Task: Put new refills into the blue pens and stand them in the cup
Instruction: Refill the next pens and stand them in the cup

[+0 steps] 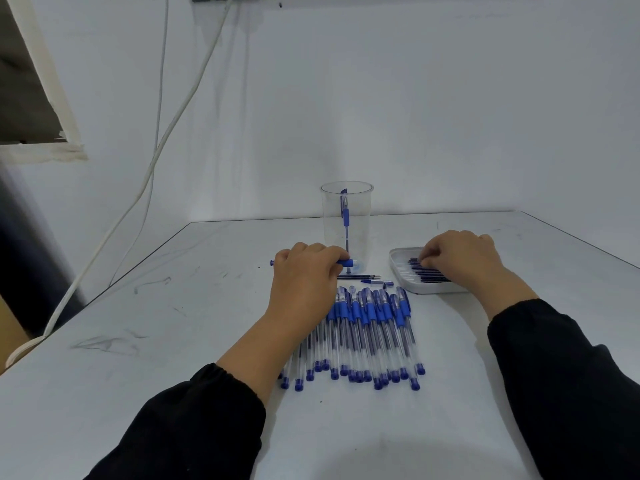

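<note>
While the left hand (pixel 304 271) curls round a clear blue-capped pen barrel (pixel 344 262) just before the tall clear plastic cup (pixel 346 220) holding one pen, the right hand (pixel 457 258) pinches at dark refills (pixel 427 271) in the white tray (pixel 398 258); loose blue pens (pixel 367 334) lie between the wrists.

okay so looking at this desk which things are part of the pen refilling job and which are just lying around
Part of the job: pen held in the left hand; right hand picking in the refill tray; row of pens; cup with one pen standing inside; loose refills.

Lying about: white cables; cardboard box.
</note>
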{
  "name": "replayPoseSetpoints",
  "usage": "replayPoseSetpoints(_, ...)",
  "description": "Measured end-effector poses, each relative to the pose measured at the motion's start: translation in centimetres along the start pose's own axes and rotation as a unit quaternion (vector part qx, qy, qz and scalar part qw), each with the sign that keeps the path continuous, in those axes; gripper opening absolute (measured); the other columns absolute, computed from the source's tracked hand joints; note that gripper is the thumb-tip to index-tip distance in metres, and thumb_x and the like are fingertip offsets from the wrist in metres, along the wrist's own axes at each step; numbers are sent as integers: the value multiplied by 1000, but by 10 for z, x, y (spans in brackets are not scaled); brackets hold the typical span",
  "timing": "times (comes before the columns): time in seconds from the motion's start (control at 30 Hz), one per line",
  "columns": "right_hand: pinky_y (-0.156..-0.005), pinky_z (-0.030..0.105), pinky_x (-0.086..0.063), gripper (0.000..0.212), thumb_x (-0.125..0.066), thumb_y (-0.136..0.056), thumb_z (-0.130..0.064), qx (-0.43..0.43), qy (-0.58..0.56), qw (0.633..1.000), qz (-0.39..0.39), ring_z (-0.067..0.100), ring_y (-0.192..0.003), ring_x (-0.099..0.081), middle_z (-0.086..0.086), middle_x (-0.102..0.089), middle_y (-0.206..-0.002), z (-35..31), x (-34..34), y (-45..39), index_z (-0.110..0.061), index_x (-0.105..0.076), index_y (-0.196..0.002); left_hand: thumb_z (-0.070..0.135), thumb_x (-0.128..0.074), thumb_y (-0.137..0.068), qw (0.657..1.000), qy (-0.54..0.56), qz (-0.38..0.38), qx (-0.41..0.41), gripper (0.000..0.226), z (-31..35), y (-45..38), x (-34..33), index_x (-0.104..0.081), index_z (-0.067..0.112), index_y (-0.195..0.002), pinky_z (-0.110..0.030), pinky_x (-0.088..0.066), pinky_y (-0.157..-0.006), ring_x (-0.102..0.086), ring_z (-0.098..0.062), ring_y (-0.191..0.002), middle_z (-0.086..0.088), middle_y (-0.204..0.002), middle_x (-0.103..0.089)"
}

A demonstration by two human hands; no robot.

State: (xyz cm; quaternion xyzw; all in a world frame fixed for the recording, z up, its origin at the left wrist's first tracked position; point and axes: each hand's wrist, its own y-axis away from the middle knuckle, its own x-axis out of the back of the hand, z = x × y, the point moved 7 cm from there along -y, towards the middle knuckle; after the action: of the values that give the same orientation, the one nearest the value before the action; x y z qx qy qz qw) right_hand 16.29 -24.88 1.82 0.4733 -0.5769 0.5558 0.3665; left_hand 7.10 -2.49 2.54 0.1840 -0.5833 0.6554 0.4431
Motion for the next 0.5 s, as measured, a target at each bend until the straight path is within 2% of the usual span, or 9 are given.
replayPoseSetpoints(0.23,-85,33,-26,9,-68,-84,-32,-32,13,998,-59,17,-103,-57,-11,-67,-100,17,-9,2,-40,-67,-80,22,-46,-97,1000,-1,-9,5,26,-1,0,-2,-61,31,-116,-29,-22,-93,-49,-15,-106,10,-110,-64)
replayPoseSetpoints(0.5,-91,34,-29,8,-63,-88,-34,-21,46,996,-69,17,-106,-57,-10,-66,-108,12,-14,0,-42,-64,-88,23,-45,-97,1000,-2,-18,10,26,-1,1,-4,-61,32,-117,-30,-22,-94,-48,-14,-107,11,-112,-64)
